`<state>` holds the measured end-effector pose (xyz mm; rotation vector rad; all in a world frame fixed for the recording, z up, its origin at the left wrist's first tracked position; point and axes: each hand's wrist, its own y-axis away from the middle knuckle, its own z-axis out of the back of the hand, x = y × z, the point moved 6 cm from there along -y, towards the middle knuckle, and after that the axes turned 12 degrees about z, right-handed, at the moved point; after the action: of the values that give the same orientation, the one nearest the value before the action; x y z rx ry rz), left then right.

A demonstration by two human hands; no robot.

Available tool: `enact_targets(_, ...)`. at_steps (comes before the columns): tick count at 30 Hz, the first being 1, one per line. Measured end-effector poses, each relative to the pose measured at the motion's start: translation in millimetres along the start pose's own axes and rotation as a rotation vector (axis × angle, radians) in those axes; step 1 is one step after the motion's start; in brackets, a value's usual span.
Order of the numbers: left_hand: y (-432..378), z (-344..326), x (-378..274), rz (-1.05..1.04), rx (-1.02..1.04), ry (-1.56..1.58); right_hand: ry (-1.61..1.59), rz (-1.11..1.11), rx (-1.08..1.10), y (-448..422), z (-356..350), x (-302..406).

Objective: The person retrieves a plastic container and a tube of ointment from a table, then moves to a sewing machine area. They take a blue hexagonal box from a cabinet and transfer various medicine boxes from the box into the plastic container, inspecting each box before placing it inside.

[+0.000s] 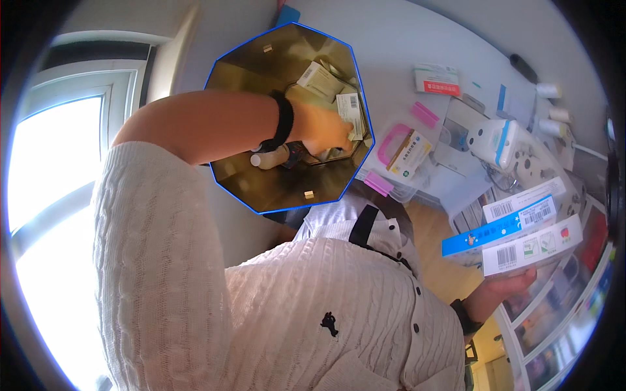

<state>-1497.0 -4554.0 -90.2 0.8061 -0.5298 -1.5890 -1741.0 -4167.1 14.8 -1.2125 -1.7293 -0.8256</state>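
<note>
My left hand (pixel 325 128) reaches down into a deep, many-sided container (pixel 234 181) with a blue rim and a brown inner wall. Its curled fingers are close to a white carton (pixel 349 115) with a barcode; whether they grip anything is hidden. Another pale carton (pixel 320 80) lies farther back inside. Below my wrist lies a small white-capped bottle (pixel 270 159). My right hand (pixel 511 283) holds several long cartons from underneath: a white one (pixel 533 247) nearest the palm, a blue one (pixel 499 225) and another white one (pixel 523 198).
On the white table (pixel 381 44) a clear case with a pink handle (pixel 391 141) bears a carton (pixel 410 154). Behind it lies a white-and-red carton (pixel 436 79). To the right are a white sewing machine (pixel 494 141), thread spools (pixel 552 127) and a drawer unit (pixel 535 337). A window (pixel 58 161) is at left.
</note>
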Motion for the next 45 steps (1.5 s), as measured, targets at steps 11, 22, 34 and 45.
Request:
enact_targets(11,159,117,14,0.459,-0.059,0.478,-0.294,-0.03,0.297,-14,-37,0)
enact_targets(22,252,185,-72,-0.115,-1.035,1.197,-0.525,-0.194,0.51,-34,-41,28)
enact_targets(34,66,148,-104,-1.294,-0.508,2.125,-0.547,-0.215,0.702,-60,-37,25)
enact_targets(45,52,140,-107,-1.33,-0.477,2.194,-0.539,-0.16,0.604,-60,-21,15)
